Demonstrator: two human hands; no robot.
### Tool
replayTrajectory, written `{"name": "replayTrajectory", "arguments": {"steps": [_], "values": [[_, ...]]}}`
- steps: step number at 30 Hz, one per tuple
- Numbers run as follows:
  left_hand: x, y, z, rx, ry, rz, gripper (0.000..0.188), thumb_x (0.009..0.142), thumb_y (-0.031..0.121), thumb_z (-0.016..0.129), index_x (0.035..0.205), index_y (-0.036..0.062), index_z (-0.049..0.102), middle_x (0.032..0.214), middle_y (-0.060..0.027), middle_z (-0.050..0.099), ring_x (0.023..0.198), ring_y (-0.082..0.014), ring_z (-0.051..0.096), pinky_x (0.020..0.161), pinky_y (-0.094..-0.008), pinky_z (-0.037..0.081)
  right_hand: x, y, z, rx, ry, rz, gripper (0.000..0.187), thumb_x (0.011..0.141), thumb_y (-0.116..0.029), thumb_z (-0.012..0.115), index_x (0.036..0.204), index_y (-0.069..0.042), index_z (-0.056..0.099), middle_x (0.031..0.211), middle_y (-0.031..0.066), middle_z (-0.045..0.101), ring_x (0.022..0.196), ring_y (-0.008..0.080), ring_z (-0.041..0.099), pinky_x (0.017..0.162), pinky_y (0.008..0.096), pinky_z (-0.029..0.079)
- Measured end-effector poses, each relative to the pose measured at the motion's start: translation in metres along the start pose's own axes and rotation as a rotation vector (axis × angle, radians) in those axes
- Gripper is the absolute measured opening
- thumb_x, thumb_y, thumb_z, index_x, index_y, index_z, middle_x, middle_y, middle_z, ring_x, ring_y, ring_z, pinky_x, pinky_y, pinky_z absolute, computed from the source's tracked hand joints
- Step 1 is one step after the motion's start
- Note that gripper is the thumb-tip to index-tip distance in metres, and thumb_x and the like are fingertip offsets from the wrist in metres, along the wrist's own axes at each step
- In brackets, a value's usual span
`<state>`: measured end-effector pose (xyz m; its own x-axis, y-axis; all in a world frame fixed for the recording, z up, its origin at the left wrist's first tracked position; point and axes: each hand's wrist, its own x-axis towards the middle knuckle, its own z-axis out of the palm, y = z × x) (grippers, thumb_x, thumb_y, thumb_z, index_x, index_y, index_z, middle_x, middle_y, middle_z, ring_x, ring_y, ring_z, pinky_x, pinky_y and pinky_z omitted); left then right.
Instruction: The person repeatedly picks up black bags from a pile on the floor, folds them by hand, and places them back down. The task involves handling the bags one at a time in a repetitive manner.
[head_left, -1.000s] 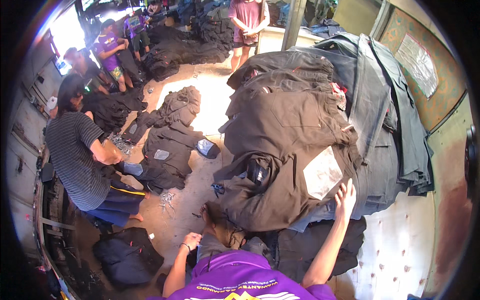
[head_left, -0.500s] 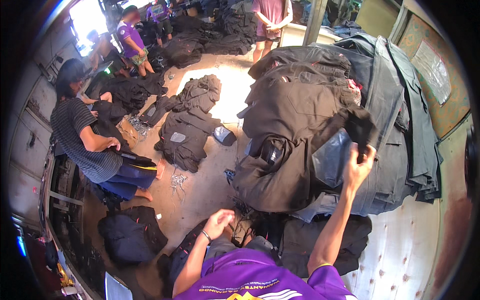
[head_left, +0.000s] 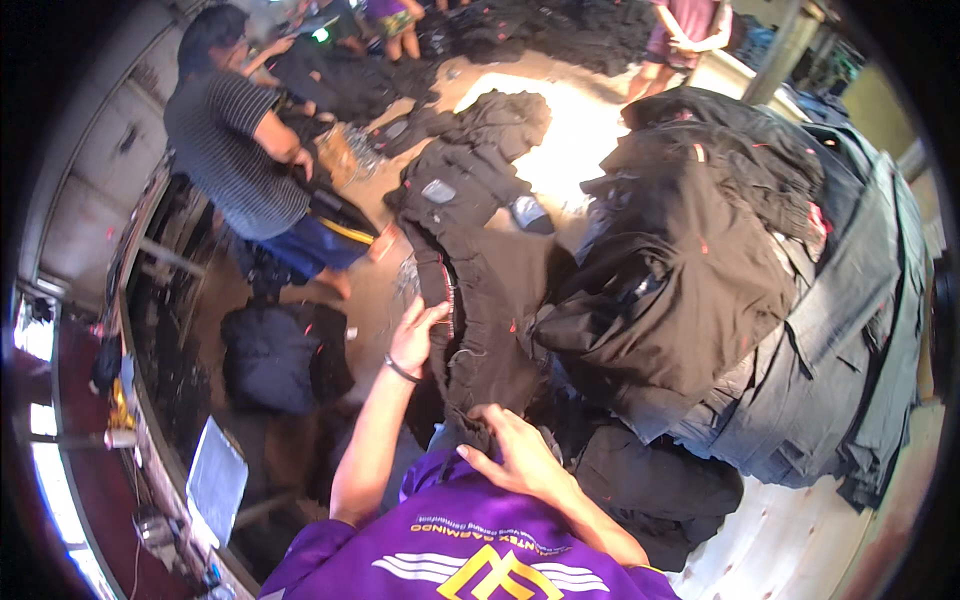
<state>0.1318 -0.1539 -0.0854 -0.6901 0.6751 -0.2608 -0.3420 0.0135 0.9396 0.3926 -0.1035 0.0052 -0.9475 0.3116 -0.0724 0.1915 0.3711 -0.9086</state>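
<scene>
A pair of dark trousers point(head_left: 505, 310) hangs stretched out in front of my body, its gathered waistband running toward me. My left hand point(head_left: 415, 335) grips the band's left edge, near a strip of red and white stitching. Closer to my chest, my right hand point(head_left: 510, 445) is closed on the near end of the same band. The trousers' far side reaches toward the dark garments on the floor point(head_left: 455, 180), and their right edge meets the big pile, so the exact border is hard to see.
To the right stands a large heap of dark garments point(head_left: 700, 270) over grey-blue cloth point(head_left: 850, 330). A folded dark bundle point(head_left: 280, 355) lies at left, more dark cloth point(head_left: 650, 490) near my right side. A co-worker in a striped shirt point(head_left: 230, 150) stands at far left; others are farther back.
My right hand has come from the heap at right to in front of my chest. Both hands now hold the trousers, drawn off the heap. The view has shifted left and downward.
</scene>
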Motion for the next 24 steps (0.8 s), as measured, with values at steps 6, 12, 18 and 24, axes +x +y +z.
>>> {"name": "replayTrajectory", "arguments": {"steps": [6, 12, 18, 24], "values": [[-0.049, -0.046, 0.045, -0.09, 0.002, -0.046, 0.036, 0.095, 0.01, 0.067, 0.13, 0.01, 0.058, 0.11, 0.0011, 0.064, 0.094, -0.0111, 0.062, 0.078, -0.0288, 0.054, 0.023, 0.066, 0.063, 0.475, 0.439, 0.263, 0.07, 0.085, -0.024, 0.086, 0.131, -0.004, 0.037, 0.106, 0.007, 0.049, 0.095, 0.014, 0.049, 0.082, 0.0312, 0.047], [-0.061, -0.057, -0.021, -0.223, 0.436, -0.268, 0.025, 0.089, 0.017, 0.065, 0.111, 0.0092, 0.057, 0.097, -0.0048, 0.064, 0.09, -0.0207, 0.064, 0.077, -0.0413, 0.056, 0.058, 0.11, 0.024, 0.664, 0.411, 0.293, 0.022, 0.096, -0.002, 0.065, 0.117, -0.005, 0.059, 0.094, -0.0019, 0.054, 0.083, 0.0077, 0.047, 0.078, 0.0236, 0.042], [-0.113, -0.043, -0.111, 1.033, 0.257, -0.777, 0.073, 0.08, 0.038, 0.075, 0.137, -0.0006, 0.049, 0.135, -0.0253, 0.059, 0.128, -0.0412, 0.059, 0.096, -0.046, 0.053, 0.095, 0.127, -0.008, 0.388, 0.244, 0.217, 0.013, 0.101, -0.007, 0.06, 0.112, -0.002, 0.064, 0.087, -0.0006, 0.062, 0.078, 0.0078, 0.052, 0.071, 0.0259, 0.044], [-0.076, -0.092, -0.103, 1.494, 0.033, -0.026, 0.076, 0.086, 0.037, 0.077, 0.151, 0.0154, 0.043, 0.159, -0.0192, 0.036, 0.148, -0.0384, 0.035, 0.117, -0.0549, 0.032, 0.122, 0.119, 0.001, 0.479, -0.142, 0.159, 0.019, 0.103, -0.02, 0.064, 0.105, -0.002, 0.07, 0.083, -0.0054, 0.061, 0.075, 0.0046, 0.049, 0.067, 0.0236, 0.041]]}}
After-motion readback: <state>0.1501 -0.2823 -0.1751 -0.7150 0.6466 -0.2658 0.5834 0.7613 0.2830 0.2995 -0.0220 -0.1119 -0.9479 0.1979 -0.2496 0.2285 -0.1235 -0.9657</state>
